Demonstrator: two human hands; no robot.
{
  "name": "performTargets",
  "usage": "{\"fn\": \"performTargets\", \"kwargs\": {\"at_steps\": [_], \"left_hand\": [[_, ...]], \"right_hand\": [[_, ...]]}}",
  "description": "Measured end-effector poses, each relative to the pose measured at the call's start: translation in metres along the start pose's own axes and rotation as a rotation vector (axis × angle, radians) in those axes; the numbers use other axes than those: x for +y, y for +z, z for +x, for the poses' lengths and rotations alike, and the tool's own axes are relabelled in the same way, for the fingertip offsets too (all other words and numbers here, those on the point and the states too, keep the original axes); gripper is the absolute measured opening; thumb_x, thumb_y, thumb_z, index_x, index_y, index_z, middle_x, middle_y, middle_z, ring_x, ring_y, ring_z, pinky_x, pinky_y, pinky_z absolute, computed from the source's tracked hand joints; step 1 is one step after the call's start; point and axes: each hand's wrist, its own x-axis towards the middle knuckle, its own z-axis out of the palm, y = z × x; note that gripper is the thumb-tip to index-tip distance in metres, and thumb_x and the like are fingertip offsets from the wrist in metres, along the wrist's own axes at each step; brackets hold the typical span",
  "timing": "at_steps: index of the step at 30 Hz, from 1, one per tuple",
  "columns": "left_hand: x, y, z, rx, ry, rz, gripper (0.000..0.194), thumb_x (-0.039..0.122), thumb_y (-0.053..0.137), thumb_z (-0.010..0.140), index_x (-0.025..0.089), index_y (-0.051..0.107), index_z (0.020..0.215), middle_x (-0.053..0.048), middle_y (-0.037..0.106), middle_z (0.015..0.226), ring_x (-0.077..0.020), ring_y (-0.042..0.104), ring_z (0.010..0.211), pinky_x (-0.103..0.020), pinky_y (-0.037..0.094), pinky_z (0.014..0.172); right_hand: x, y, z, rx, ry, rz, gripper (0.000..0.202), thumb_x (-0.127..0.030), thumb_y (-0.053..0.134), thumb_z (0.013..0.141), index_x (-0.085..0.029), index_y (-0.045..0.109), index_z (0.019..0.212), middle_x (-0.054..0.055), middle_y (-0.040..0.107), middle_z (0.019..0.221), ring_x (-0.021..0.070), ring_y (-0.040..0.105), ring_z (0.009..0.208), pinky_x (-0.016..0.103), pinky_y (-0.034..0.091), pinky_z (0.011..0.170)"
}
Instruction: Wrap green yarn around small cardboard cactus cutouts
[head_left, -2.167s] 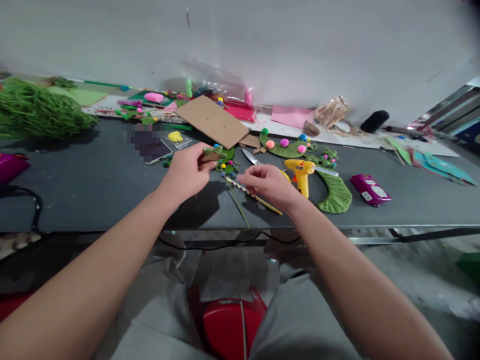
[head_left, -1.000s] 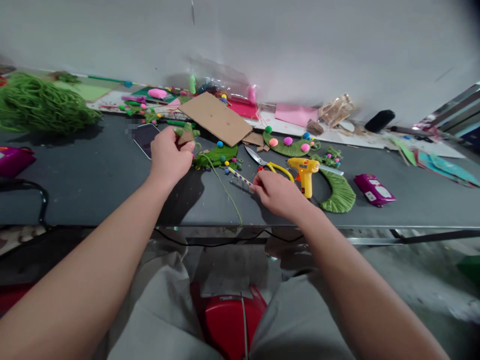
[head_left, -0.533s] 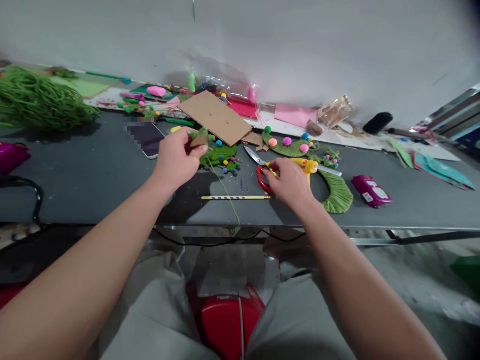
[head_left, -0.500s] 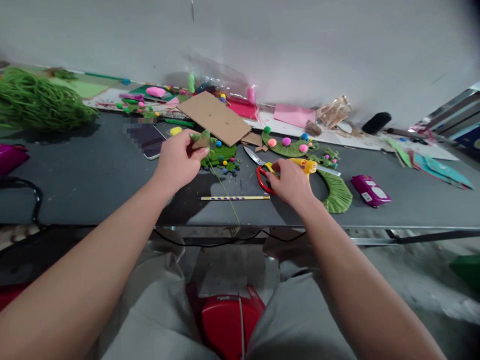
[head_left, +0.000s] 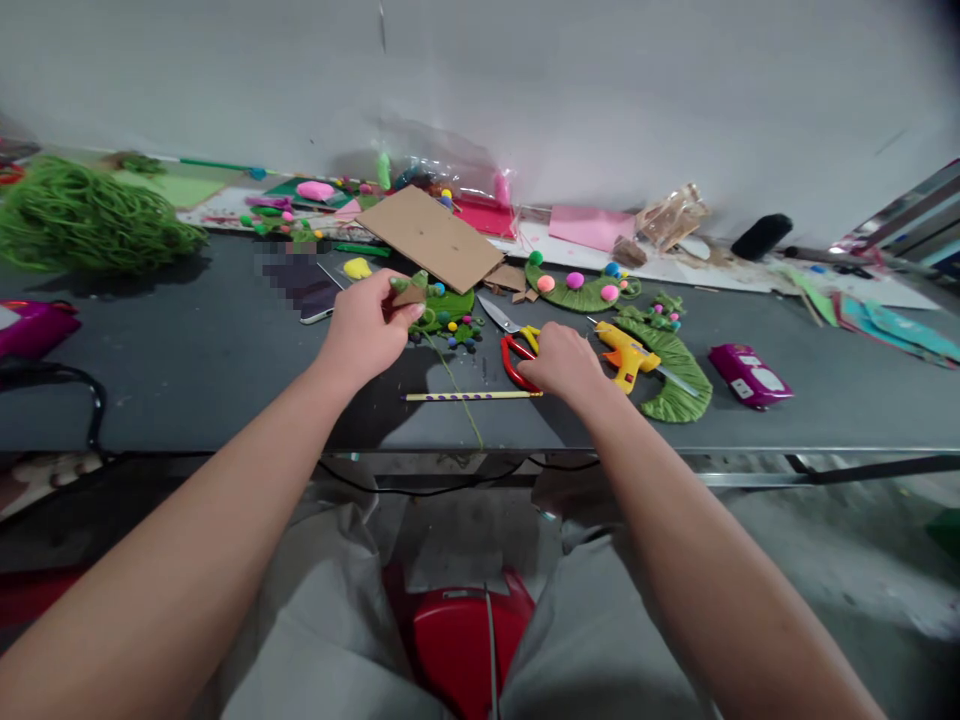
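Note:
My left hand (head_left: 369, 328) pinches a small cardboard piece (head_left: 409, 294) partly wrapped in green yarn. From it a loose green yarn strand (head_left: 459, 385) trails across the table to its front edge. My right hand (head_left: 564, 362) is closed on the red-and-yellow handles of a pair of scissors (head_left: 516, 350), whose blades point away to the left; some fingers are hidden. Just right of that hand lies a yellow glue gun (head_left: 628, 352) with a clear glue stick, against a green yarn-wrapped ring (head_left: 679, 385). Between my hands and nearer me is a pencil (head_left: 472, 396).
Behind the hands lie a cardboard sheet (head_left: 431, 240) and a yarn-wrapped arc with pompoms (head_left: 574, 290). A green yarn heap (head_left: 97, 215) and a phone (head_left: 311, 290) are on the left. A purple packet (head_left: 750, 377) sits right. The wall (head_left: 600, 100) closes the back.
My right hand and the scissors have shifted slightly left, uncovering more of the glue gun, which now sits lower and turned. My left hand keeps its hold on the cardboard piece.

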Motion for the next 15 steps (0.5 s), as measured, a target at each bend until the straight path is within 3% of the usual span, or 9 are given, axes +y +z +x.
{"fn": "performTargets", "kwargs": {"at_steps": [5, 10, 15], "left_hand": [[0.004, -0.007, -0.001, -0.008, -0.039, 0.056, 0.017, 0.024, 0.068, 0.081, 0.019, 0.067, 0.097, -0.007, 0.077, 0.095, -0.0235, 0.069, 0.083, -0.034, 0.051, 0.077], [0.003, -0.016, 0.001, 0.016, -0.046, 0.187, 0.013, 0.022, 0.067, 0.081, 0.021, 0.067, 0.094, -0.006, 0.076, 0.092, -0.0229, 0.067, 0.081, -0.032, 0.049, 0.074], [0.002, -0.021, 0.001, 0.031, -0.063, 0.316, 0.011, 0.021, 0.066, 0.081, 0.022, 0.066, 0.092, -0.006, 0.074, 0.088, -0.024, 0.068, 0.081, -0.032, 0.047, 0.072]], "right_hand": [[0.005, -0.001, -0.005, 0.08, -0.06, 0.024, 0.032, -0.025, 0.061, 0.084, -0.012, 0.061, 0.113, 0.02, 0.072, 0.111, 0.0355, 0.07, 0.103, 0.036, 0.046, 0.07], [0.005, -0.009, -0.02, 0.146, -0.211, 0.068, 0.032, -0.038, 0.062, 0.083, -0.02, 0.059, 0.11, 0.012, 0.074, 0.102, 0.0334, 0.069, 0.094, 0.034, 0.039, 0.063], [-0.001, -0.012, -0.034, 0.121, -0.27, 0.045, 0.04, -0.054, 0.061, 0.084, -0.021, 0.059, 0.107, 0.012, 0.075, 0.104, 0.0329, 0.069, 0.091, 0.033, 0.036, 0.062]]}}
